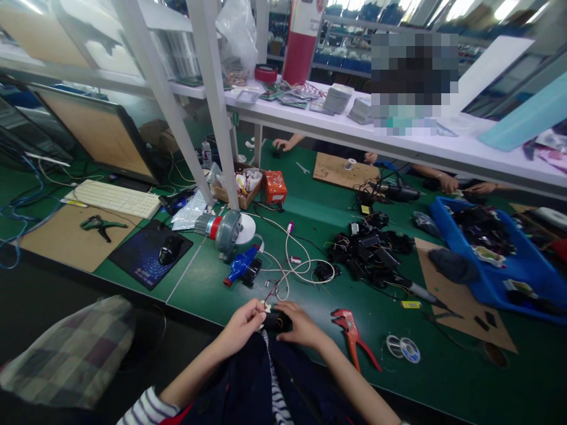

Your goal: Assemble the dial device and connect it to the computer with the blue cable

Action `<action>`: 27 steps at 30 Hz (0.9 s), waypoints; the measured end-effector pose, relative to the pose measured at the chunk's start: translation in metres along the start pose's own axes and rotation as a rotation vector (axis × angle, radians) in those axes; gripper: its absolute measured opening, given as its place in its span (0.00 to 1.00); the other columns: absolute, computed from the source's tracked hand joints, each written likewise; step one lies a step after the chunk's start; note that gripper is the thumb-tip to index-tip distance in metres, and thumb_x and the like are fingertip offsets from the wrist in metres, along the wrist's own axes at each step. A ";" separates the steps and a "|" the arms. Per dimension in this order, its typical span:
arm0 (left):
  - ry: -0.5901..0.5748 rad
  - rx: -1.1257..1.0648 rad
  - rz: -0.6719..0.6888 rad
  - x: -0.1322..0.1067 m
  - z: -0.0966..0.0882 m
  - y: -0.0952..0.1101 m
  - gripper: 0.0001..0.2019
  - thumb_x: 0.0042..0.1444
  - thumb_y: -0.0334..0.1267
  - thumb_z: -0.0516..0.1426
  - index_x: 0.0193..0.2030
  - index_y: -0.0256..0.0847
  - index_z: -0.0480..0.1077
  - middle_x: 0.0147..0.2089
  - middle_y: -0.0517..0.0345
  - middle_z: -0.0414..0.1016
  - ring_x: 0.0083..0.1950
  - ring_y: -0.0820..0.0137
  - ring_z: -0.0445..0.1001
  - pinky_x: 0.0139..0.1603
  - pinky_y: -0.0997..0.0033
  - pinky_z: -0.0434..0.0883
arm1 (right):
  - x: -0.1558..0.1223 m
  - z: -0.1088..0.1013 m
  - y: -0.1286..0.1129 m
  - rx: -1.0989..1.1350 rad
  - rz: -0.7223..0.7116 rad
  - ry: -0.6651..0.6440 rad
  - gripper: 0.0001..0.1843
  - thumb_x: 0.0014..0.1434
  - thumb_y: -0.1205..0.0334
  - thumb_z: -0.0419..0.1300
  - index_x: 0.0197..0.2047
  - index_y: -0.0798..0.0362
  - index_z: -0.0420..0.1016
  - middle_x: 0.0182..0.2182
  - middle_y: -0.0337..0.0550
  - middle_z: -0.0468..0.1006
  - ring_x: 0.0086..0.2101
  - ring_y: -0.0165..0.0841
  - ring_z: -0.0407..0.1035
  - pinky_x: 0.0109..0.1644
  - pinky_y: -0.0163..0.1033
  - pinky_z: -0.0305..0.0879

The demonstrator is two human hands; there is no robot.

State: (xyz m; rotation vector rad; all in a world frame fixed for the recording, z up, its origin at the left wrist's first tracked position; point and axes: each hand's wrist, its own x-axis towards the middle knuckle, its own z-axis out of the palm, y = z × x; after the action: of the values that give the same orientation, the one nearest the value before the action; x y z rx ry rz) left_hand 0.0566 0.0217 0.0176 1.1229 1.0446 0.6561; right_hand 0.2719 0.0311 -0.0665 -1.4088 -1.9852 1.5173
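At the bench's front edge, my right hand (302, 323) curls around a small black device (275, 321) with a thin yellow wire. My left hand (245, 323) pinches a small white connector (266, 307) at the device's left end; the fingers partly hide it. Thin red and dark wires (271, 290) run up from there towards a looped white cable (305, 274). Beyond my hands lie a blue tool with a black part (243, 265) and a grey motor-like unit with a red band (225, 231). Red-handled wire strippers (354, 339) rest right of my right hand.
Black devices with wires (372, 248) are heaped at centre right, beside a blue bin (500, 254). Solder spools (403, 348) lie front right. A mouse (168, 251), keyboard (116, 199) and monitor (95, 130) stand left. A shelf (301, 121) crosses above; co-workers' hands (447, 182) show beyond.
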 end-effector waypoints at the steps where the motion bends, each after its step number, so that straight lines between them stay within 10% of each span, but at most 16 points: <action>1: 0.009 0.002 0.005 0.000 0.001 0.000 0.15 0.55 0.51 0.52 0.30 0.39 0.59 0.24 0.67 0.55 0.27 0.75 0.54 0.29 0.73 0.53 | 0.006 0.005 0.003 0.010 0.009 -0.007 0.37 0.33 0.64 0.71 0.51 0.53 0.72 0.56 0.51 0.66 0.57 0.48 0.55 0.62 0.53 0.48; 6: 0.046 0.080 0.030 0.015 -0.001 0.003 0.15 0.55 0.51 0.50 0.32 0.39 0.59 0.24 0.66 0.58 0.26 0.75 0.58 0.29 0.74 0.57 | 0.020 0.022 0.013 0.201 0.088 -0.022 0.16 0.45 0.61 0.63 0.39 0.57 0.74 0.40 0.50 0.76 0.43 0.44 0.68 0.52 0.53 0.60; 13: 0.051 0.372 0.072 0.076 -0.020 -0.003 0.10 0.56 0.43 0.49 0.36 0.38 0.64 0.25 0.61 0.68 0.27 0.74 0.66 0.28 0.75 0.62 | -0.014 -0.006 -0.020 0.716 0.173 -0.067 0.31 0.51 0.38 0.55 0.43 0.60 0.68 0.34 0.54 0.76 0.33 0.39 0.73 0.33 0.42 0.69; 17: 0.014 0.635 0.102 0.096 -0.029 -0.012 0.13 0.57 0.31 0.46 0.44 0.36 0.67 0.40 0.52 0.76 0.41 0.69 0.74 0.44 0.70 0.70 | -0.028 -0.034 -0.050 1.213 0.151 -0.043 0.28 0.50 0.41 0.60 0.40 0.60 0.72 0.32 0.51 0.77 0.29 0.34 0.73 0.25 0.33 0.67; 21: 0.042 0.990 0.104 0.103 -0.042 -0.017 0.32 0.42 0.17 0.52 0.58 0.31 0.61 0.63 0.38 0.61 0.66 0.53 0.53 0.66 0.50 0.49 | -0.033 -0.056 -0.062 1.425 0.107 -0.079 0.26 0.48 0.43 0.64 0.38 0.60 0.76 0.30 0.48 0.77 0.28 0.30 0.73 0.24 0.28 0.67; 27: 0.005 1.295 0.097 0.112 -0.052 -0.025 0.42 0.37 0.15 0.57 0.63 0.37 0.57 0.68 0.35 0.50 0.69 0.46 0.43 0.67 0.44 0.40 | -0.036 -0.070 -0.060 1.315 0.111 -0.050 0.28 0.50 0.44 0.63 0.47 0.54 0.69 0.32 0.48 0.77 0.26 0.34 0.73 0.20 0.30 0.65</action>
State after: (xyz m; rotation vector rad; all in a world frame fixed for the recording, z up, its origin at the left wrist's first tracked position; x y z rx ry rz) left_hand 0.0522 0.1296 -0.0470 2.2748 1.4490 -0.0449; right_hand 0.3069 0.0443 0.0250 -0.8352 -0.5139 2.1922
